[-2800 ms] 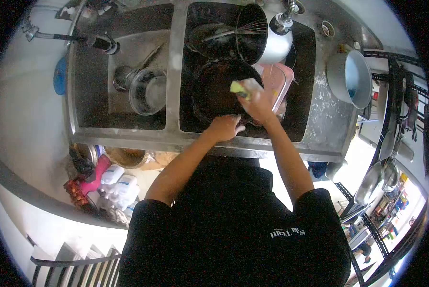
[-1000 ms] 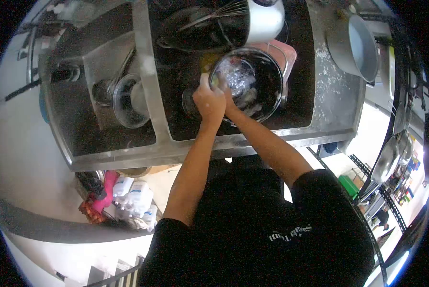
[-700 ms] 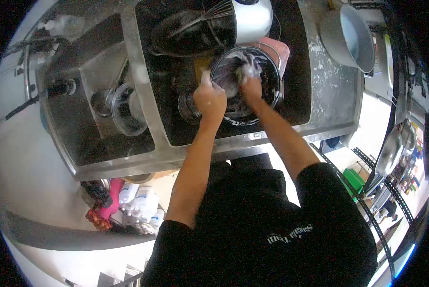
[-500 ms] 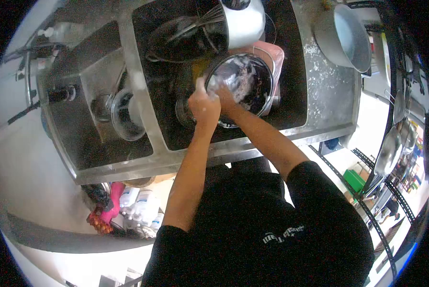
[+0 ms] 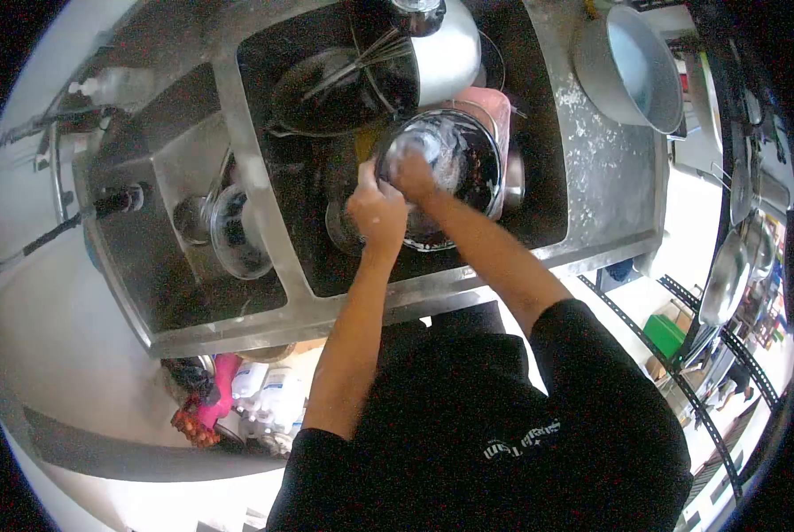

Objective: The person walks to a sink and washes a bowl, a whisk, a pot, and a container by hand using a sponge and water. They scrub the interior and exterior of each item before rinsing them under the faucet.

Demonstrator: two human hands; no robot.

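A round dark pot (image 5: 480, 182), its inside streaked with white suds, tilts toward me in the large sink basin. My left hand (image 5: 379, 215) is closed on the near left part of its rim. Inside the pot, my right hand (image 5: 413, 177) presses against the soapy wall. Motion blurs its fingers, and I cannot make out whether something is in them. A pink container (image 5: 493, 108) lies partly under the pot's far right side. Beyond are a wire whisk (image 5: 361, 66), a large dark pan (image 5: 313, 102) and a shiny metal vessel (image 5: 450, 58).
In the left basin are a clear bowl (image 5: 237, 239) and a small metal cup (image 5: 190, 220). A big grey pot (image 5: 605, 75) stands on the suds-spotted right drainboard (image 5: 601, 177). A metal divider (image 5: 260, 177) separates the basins. Pans (image 5: 725, 282) hang at right.
My right hand has shifted slightly within the pot, over the suds. My left hand keeps its hold on the rim. The whole view has shifted a little.
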